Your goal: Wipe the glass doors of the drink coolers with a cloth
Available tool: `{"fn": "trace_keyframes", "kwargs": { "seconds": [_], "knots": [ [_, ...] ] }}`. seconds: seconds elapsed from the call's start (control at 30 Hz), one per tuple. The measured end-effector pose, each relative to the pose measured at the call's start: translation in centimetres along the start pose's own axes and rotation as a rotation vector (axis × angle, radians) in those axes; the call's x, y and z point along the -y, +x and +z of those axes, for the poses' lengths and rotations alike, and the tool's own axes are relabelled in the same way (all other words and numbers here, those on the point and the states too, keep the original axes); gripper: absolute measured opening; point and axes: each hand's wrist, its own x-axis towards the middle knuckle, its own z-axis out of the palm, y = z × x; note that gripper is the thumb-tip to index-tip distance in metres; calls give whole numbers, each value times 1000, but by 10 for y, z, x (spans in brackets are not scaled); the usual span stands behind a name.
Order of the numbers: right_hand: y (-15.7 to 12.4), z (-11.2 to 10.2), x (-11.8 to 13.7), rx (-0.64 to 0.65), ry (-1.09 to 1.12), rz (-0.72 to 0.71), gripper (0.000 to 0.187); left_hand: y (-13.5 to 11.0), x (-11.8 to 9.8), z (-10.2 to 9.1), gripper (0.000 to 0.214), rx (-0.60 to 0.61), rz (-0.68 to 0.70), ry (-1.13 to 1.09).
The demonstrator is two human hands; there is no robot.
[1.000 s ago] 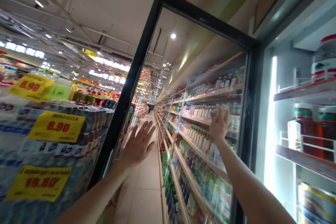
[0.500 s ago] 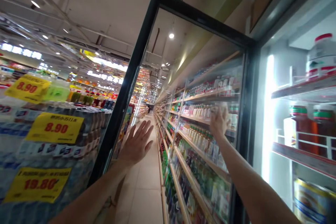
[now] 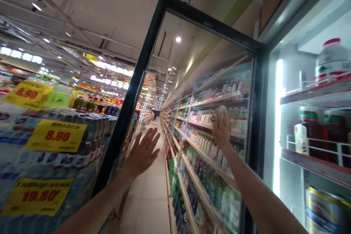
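A glass cooler door (image 3: 139, 58) with a dark frame stands swung out in front of me. My left hand (image 3: 144, 151) lies flat against the lower left of the pane, fingers spread, holding nothing. On the right part of the glass, my right hand (image 3: 222, 129) presses a pale, crumpled cloth (image 3: 221, 109) to the surface. This hand is slightly blurred, and its fingers partly cover the cloth.
To the right is the lit cooler with a red-capped bottle (image 3: 333, 58), dark green-capped bottles (image 3: 308, 128) and cans (image 3: 323, 208). Stacked drinks with yellow price signs (image 3: 56, 135) stand left. Shelves of bottles show in the pane beside the tiled floor (image 3: 155, 204).
My right hand has moved left across the glass with the cloth. The left hand stays flat in the same spot on the pane. The camera view has shifted slightly.
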Motion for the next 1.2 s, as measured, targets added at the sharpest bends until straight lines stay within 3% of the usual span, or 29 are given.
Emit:
{"fn": "trace_keyframes", "kwargs": {
  "seconds": [0.07, 0.1, 0.17, 0.23, 0.3, 0.37, 0.4, 0.47, 0.6, 0.67, 0.73, 0.83, 0.9, 0.93, 1.0, 1.1, 1.13, 1.17, 1.2],
  "knots": [
    [6, -6, -30, -121, -10, 213, 49, -1, -2, -2, 58, -14, -1, 6],
    [5, -6, -34, -144, -13, 251, 50, 0, -3, -3, 56, -20, -6, 6],
    [-4, 0, -17, -121, -4, 196, 48, 8, -2, -6, 51, -20, -15, -9],
    [-21, 10, 23, -29, 14, -20, 44, 26, 2, -7, 46, -10, -37, -22],
    [-37, 18, 64, 90, 36, -335, 44, 51, 10, -7, 45, -15, -102, -10],
    [-45, 18, 81, 176, 39, -546, 45, 73, 17, -5, 48, -23, -174, 7],
    [-46, 16, 77, 194, 26, -562, 45, 81, 20, -4, 49, -25, -192, 11],
    [-42, 5, 42, 157, -31, -392, 44, 89, 23, -4, 51, -12, -189, 13],
    [-27, -15, -49, -172, -110, 286, 49, 87, 20, -7, 51, -8, -185, 31],
    [-28, -14, -56, -239, -101, 397, 51, 85, 18, -9, 51, -10, -185, 37],
    [-38, -6, -27, -169, -70, 251, 50, 85, 18, -9, 52, -12, -183, 44],
    [-57, 5, 38, 83, 21, -290, 46, 86, 19, -7, 51, -16, -184, 51],
    [-64, 4, 57, 214, 62, -555, 45, 86, 20, -5, 51, -19, -187, 44],
    [-65, 1, 54, 226, 65, -561, 44, 86, 20, -5, 51, -21, -191, 37],
    [-63, -7, 29, 135, 35, -289, 44, 86, 20, -4, 51, -25, -195, 19],
    [-59, -16, -13, -83, -27, 342, 49, 85, 20, -4, 51, -15, -198, 7],
    [-60, -16, -16, -120, -35, 446, 51, 85, 20, -4, 51, -13, -198, 6],
    [-64, -14, -11, -131, -34, 463, 51, 85, 20, -4, 51, -10, -198, 4],
    [-71, -11, 1, -109, -23, 390, 50, 85, 21, -4, 51, -10, -197, 3]
  ]
}}
